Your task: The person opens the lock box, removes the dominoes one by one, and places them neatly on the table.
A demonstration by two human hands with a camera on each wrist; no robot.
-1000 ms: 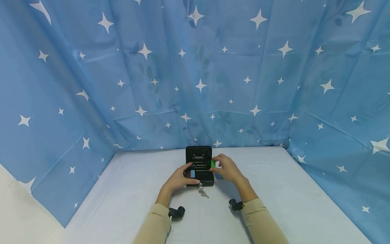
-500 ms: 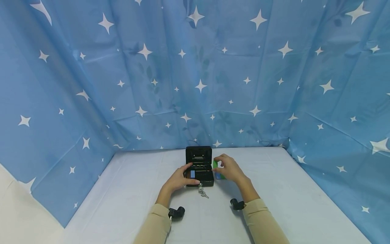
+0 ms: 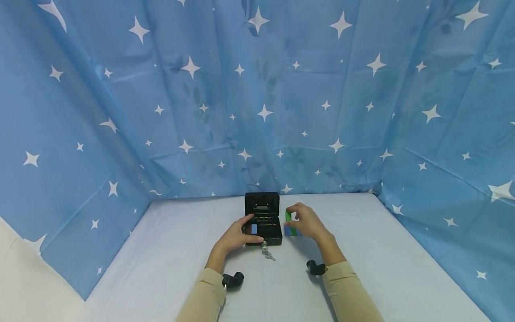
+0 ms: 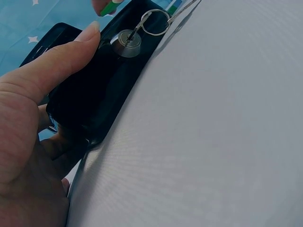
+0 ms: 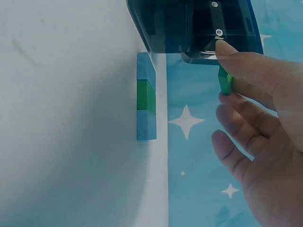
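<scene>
A black cash box (image 3: 273, 241) stands with its lid (image 3: 261, 199) raised. Inside, at the left, lies a blue block (image 3: 254, 229). My left hand (image 3: 232, 237) grips the box's left side, thumb along the front edge near the lock (image 4: 127, 42). A key sits in that lock, and a key ring (image 4: 155, 22) hangs from it with more keys (image 3: 268, 256). Right of the box, my right hand (image 3: 309, 222) pinches a green block (image 5: 225, 81) between thumb and fingers. Below that hand, a row of blue, green and blue blocks (image 5: 146, 94) rests on the table.
White cloth covers the table (image 3: 161, 259). Behind and at both sides hangs a blue curtain (image 3: 225, 112) with white stars. A black wrist camera (image 3: 233, 280) is worn at the left wrist, another (image 3: 315, 268) at the right.
My right hand has moved right, away from the box's right edge, carrying the green block to above the row of blocks. The left hand and the box have stayed in place.
</scene>
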